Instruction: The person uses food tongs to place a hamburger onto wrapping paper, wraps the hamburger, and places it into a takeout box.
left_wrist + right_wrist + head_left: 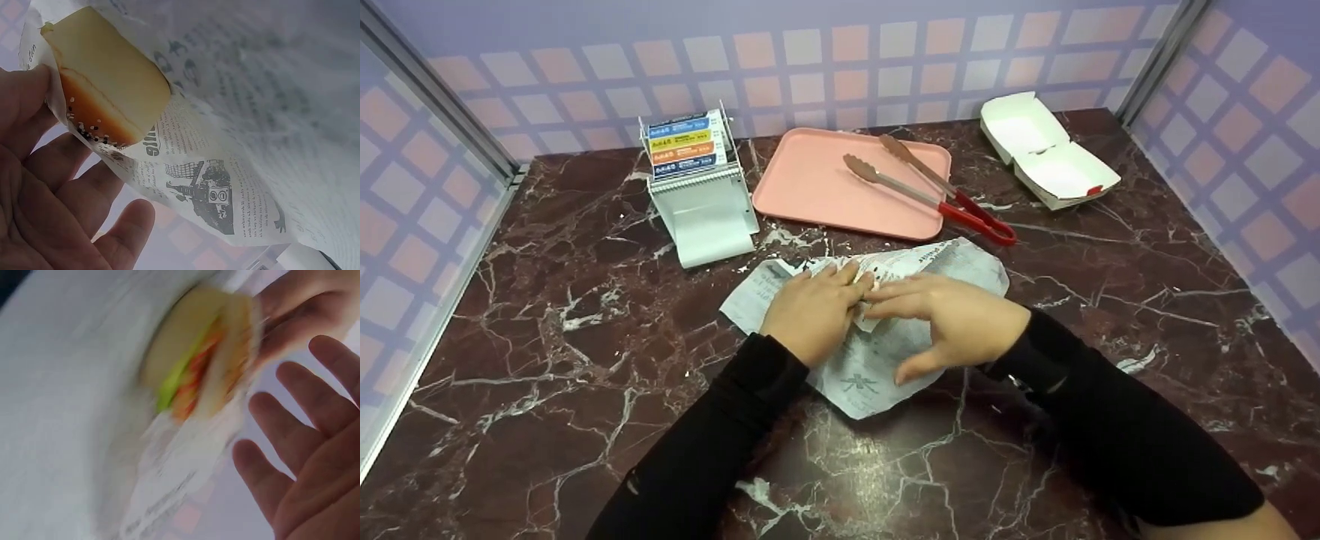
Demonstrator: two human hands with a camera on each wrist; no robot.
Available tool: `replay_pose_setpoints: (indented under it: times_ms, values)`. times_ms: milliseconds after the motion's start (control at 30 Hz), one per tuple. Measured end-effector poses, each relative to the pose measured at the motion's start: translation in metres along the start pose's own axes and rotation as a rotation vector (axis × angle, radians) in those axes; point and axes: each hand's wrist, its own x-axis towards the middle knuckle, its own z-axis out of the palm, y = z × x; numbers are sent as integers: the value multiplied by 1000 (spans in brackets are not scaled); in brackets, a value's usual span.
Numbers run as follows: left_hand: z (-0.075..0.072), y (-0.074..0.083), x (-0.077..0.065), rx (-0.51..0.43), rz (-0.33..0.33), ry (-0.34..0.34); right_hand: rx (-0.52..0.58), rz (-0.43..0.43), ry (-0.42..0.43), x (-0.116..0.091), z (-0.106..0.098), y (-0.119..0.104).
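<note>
A burger [118, 67] with black and white seeds on its bun sits in a printed paper wrapper [859, 386]. In the right wrist view the burger is blurred, with green leaf and a reddish filling at its side. My left hand [814, 311] rests on the wrapper's far left part, its fairly straight fingers pressing the paper by the bun. On the right, my right hand [956, 315] is over the wrapper with fingers spread and thumb apart, its fingertips near the left fingers. From above, the hands and paper hide most of the burger.
Behind the wrapper lies a pink tray [810, 180], with red-handled tongs [911, 195] across its right side. A dispenser [690, 180] of coloured label rolls stands to the left. An opened white carton [1050, 154] is at the back right, near the patterned walls.
</note>
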Motion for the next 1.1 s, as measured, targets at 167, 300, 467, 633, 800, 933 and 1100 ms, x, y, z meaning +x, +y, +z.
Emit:
replay_pose_setpoints:
  times_ms: [167, 300, 467, 633, 800, 933, 1100]
  values:
    - [-1, 0, 1, 16, 13, 14, 9, -5, -187, -1, 6, -13]
    - [-2, -1, 1, 8, 25, 20, -47, -52, -211, 0, 13, -14]
    - [-3, -3, 1, -21, 48, 29, -79, -88, -85, 2, 16, -11]
    - [-2, -7, 0, -45, 68, 28, -71, -5, 19, 3, 13, -9]
    - [-3, -12, -1, -117, 84, -6, -74, 45, 146, 5, 10, -6]
    - [-5, -18, -2, -208, 90, -59, -75, 72, 270, 8, 10, -2]
    - [-6, -26, -2, -382, 81, -85, -62, 133, 376, 10, 11, 5]
